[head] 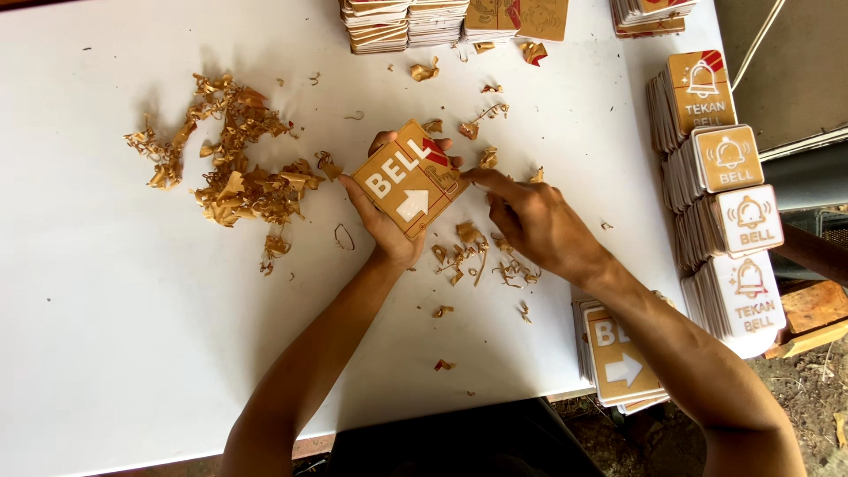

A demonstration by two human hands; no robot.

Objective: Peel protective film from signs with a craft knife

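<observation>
Brown square sign (410, 179) is being cradled above the white counter (106, 336) by the left hand (389, 225); at three o'clock, its edge is apparently being pinched by the right hand (534, 223). Shavings (234, 172) are lying at nine o'clock.

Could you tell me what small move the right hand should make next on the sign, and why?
Probably pull the pinched strip away: the right hand has fingertips at the edge of the brown sign that the left hand holds, and peeled scraps litter the white table.

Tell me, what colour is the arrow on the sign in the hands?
White, on a tan-brown sign with a red corner. The head view shows it, held in the left hand.
</observation>
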